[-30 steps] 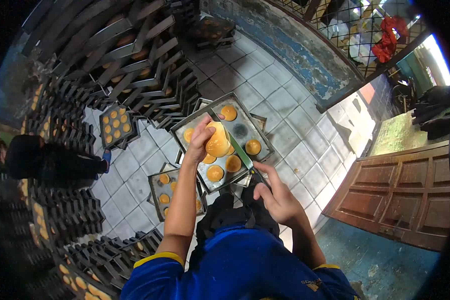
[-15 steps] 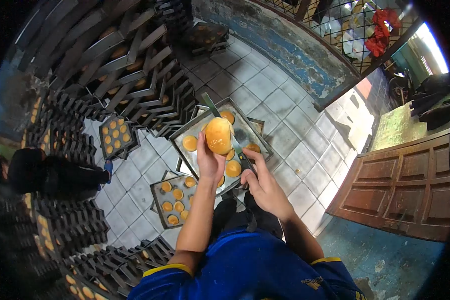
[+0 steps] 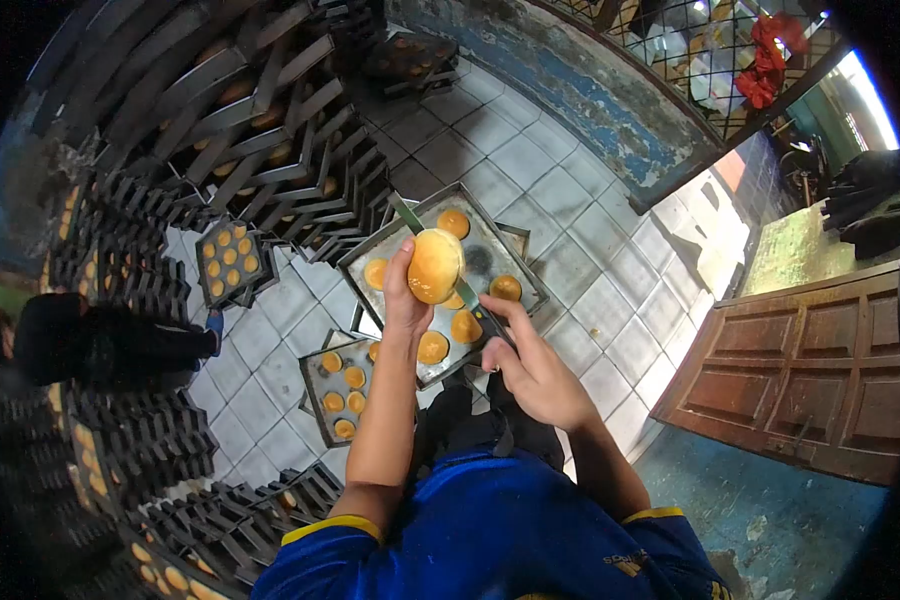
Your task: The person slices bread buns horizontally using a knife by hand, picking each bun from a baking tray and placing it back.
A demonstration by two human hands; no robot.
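Note:
My left hand (image 3: 403, 296) is wrapped round a golden, shiny bun (image 3: 436, 266), held above a metal tray (image 3: 361, 250). In my right hand (image 3: 533, 368) is the dark handle of a long knife (image 3: 403, 212). The blade runs behind or against the bun, and its tip sticks out past the upper left side; whether it is inside the bun cannot be seen. Several round buns lie on the tray below, among them one near its right corner (image 3: 506, 288).
A second tray of buns (image 3: 317, 398) lies lower left, and another (image 3: 205, 262) further left. Stacked dark trays (image 3: 270, 140) fill the left side. A person in dark clothes (image 3: 120, 340) stands at far left. A wooden door (image 3: 785, 375) is at right.
Since half a second ago, the bun has turned in my left hand, showing more of its pale side. Compared with one second ago, my right hand has closed round the knife handle.

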